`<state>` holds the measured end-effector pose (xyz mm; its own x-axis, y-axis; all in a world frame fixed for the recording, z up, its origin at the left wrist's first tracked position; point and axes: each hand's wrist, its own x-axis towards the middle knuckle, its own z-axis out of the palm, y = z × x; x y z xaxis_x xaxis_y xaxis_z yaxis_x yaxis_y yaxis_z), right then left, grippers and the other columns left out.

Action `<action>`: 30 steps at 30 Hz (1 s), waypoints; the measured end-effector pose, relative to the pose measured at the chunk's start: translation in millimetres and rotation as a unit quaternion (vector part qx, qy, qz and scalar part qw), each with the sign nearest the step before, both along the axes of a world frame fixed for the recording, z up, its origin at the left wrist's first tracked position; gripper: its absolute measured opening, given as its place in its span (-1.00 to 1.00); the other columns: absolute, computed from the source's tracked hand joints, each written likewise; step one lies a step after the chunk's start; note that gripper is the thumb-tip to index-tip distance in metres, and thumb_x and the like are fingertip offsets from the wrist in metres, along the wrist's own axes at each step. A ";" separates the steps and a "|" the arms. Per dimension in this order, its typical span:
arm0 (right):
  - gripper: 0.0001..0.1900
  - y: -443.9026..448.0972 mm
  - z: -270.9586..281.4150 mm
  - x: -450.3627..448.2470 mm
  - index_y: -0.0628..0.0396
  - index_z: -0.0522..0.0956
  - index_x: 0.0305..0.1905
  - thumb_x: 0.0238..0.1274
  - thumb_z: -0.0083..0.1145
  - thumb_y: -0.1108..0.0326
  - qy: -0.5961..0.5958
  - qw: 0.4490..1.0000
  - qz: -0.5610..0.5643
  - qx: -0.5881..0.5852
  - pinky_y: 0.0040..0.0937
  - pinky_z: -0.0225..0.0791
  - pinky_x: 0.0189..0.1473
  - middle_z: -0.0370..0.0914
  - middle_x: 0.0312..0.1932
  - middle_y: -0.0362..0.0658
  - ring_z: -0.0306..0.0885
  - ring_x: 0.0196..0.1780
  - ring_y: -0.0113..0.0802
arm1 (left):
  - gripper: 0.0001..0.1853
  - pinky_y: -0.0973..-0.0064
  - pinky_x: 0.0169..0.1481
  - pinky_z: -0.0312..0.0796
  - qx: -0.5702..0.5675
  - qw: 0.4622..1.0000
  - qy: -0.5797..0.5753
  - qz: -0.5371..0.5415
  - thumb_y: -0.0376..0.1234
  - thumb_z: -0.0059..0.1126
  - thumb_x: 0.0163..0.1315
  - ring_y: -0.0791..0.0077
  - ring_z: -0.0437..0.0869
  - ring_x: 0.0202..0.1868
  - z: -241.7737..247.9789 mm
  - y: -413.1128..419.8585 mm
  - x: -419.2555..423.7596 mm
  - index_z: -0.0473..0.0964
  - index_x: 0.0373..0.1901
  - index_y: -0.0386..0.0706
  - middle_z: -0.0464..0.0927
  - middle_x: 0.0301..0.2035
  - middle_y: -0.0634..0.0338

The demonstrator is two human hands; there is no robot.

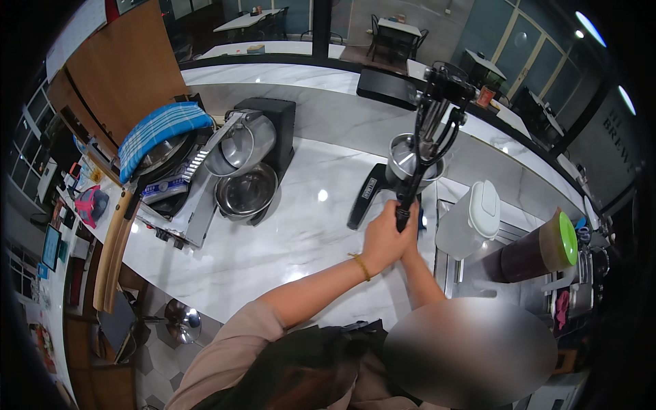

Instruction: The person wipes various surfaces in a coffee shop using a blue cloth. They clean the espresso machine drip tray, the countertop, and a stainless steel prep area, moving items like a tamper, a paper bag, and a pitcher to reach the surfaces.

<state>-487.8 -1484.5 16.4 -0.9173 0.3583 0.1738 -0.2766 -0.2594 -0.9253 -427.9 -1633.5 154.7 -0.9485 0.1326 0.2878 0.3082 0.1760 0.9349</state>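
Note:
Before me on the white marble counter (318, 241) stands a manual lever citrus press (443, 95) with a black frame and bright metal parts. Both hands are wrapped around the grip of its long lever (407, 189). My left hand (382, 241), below which a yellow bracelet circles the wrist, lies in front. Partly hidden behind it is my right hand (411, 236). Under the press head sits a metal cone and cup (402, 159). A black foot (368, 192) of the press bears writing and rests on the counter.
To the right stand a white lidded pitcher (469, 223) and a jug of dark liquid (533, 253) with a green lid. On the left are a steel bowl (246, 192), a countertop machine (266, 115) and pans under a blue checked cloth (164, 130). Wooden handles (115, 246) jut past the counter edge.

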 end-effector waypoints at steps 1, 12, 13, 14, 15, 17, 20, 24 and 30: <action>-0.58 -8.2 3.9 34.4 0.06 0.42 0.31 0.65 0.05 0.00 0.026 0.974 -0.061 0.217 -0.39 0.49 0.04 0.54 -0.01 -0.19 0.58 -0.03 -0.41 | -0.60 0.06 -0.10 0.56 -0.003 1.000 0.004 -0.003 -0.33 0.29 0.27 -0.22 0.77 -0.19 -0.1 9.4 -1.9 0.46 0.09 -0.29 0.70 -0.30 -0.18; -0.29 -79.4 88.5 224.2 0.35 0.33 0.47 0.54 0.17 -0.03 -0.110 0.887 0.077 0.442 0.23 -0.24 0.67 0.20 0.53 0.36 0.00 0.68 0.27 | -0.10 0.00 0.25 0.49 -0.114 0.980 0.033 -0.158 -0.05 0.45 0.30 -0.29 0.62 0.20 -4.3 33.9 -33.3 0.16 0.42 -0.39 0.54 0.14 -0.39; -0.21 -88.4 87.1 226.6 0.39 0.29 0.51 0.52 0.18 -0.08 -0.063 0.771 0.117 0.623 0.27 -0.31 0.68 0.12 0.59 0.41 -0.07 0.72 0.31 | -0.09 0.03 0.27 0.48 -0.098 0.980 0.074 -0.159 -0.06 0.46 0.29 -0.23 0.61 0.22 -6.2 16.3 -29.4 0.16 0.44 -0.38 0.51 0.18 -0.34; -0.16 -98.2 82.7 225.1 0.41 0.26 0.53 0.51 0.18 -0.11 -0.144 0.789 0.099 0.589 0.27 -0.35 0.69 0.05 0.62 0.41 -0.14 0.74 0.32 | -0.08 0.05 0.30 0.47 -0.088 0.977 0.108 -0.164 -0.06 0.48 0.28 -0.17 0.60 0.24 -10.1 -7.7 -22.2 0.17 0.46 -0.36 0.49 0.22 -0.30; -0.11 -109.4 75.6 221.7 0.44 0.22 0.55 0.50 0.17 -0.14 -0.185 0.811 0.059 0.552 0.28 -0.40 0.69 -0.03 0.66 0.42 -0.21 0.76 0.33 | -0.06 0.07 0.32 0.47 -0.087 0.974 0.118 -0.175 -0.06 0.49 0.27 -0.10 0.59 0.26 -13.8 -35.0 -16.3 0.17 0.48 -0.34 0.46 0.26 -0.25; -0.07 -130.8 56.7 201.2 0.48 0.18 0.57 0.49 0.16 -0.16 -0.198 0.819 0.023 0.539 0.29 -0.44 0.70 -0.10 0.69 0.42 -0.26 0.78 0.35 | -0.09 0.17 0.31 0.47 -0.001 0.970 0.066 -0.236 -0.10 0.53 0.25 0.10 0.58 0.23 -24.4 -104.0 0.2 0.21 0.50 -0.27 0.47 0.26 -0.11; -0.09 -166.7 23.0 129.9 0.49 0.17 0.57 0.49 0.16 -0.11 -0.136 0.803 0.034 0.580 0.27 -0.44 0.71 -0.08 0.69 0.40 -0.24 0.77 0.33 | -0.31 0.29 0.28 0.46 -0.010 0.988 -0.001 -0.151 -0.27 0.46 0.32 0.24 0.61 0.15 -41.6 -209.5 40.7 0.32 0.41 -0.22 0.55 0.17 0.01; -0.09 -184.9 4.5 -38.0 0.47 0.12 0.60 0.45 0.14 -0.04 -0.217 0.777 -0.051 0.588 0.09 -0.43 0.75 -0.10 0.72 0.35 -0.28 0.80 0.21 | -0.55 0.35 0.19 0.49 -0.085 0.993 0.031 0.070 -0.43 0.41 0.30 0.23 0.64 0.10 -57.8 -331.7 100.3 0.51 0.19 -0.25 0.63 0.03 0.00; -0.15 -208.2 40.7 -186.9 0.47 0.16 0.59 0.41 0.01 0.03 -0.298 0.728 -0.157 0.597 0.05 -0.39 0.76 -0.03 0.72 0.30 -0.24 0.81 0.13 | -0.65 0.20 0.14 0.51 -0.176 0.946 0.096 0.255 -0.46 0.34 0.28 -0.01 0.63 0.03 -102.0 -401.1 145.5 0.54 0.09 -0.28 0.64 -0.03 -0.04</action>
<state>-674.7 -1692.7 57.0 -0.8631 0.4857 0.1384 0.3932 0.8182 -0.4195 -282.5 -2034.6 52.7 -0.8496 -0.2091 0.4841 0.2569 0.6377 0.7262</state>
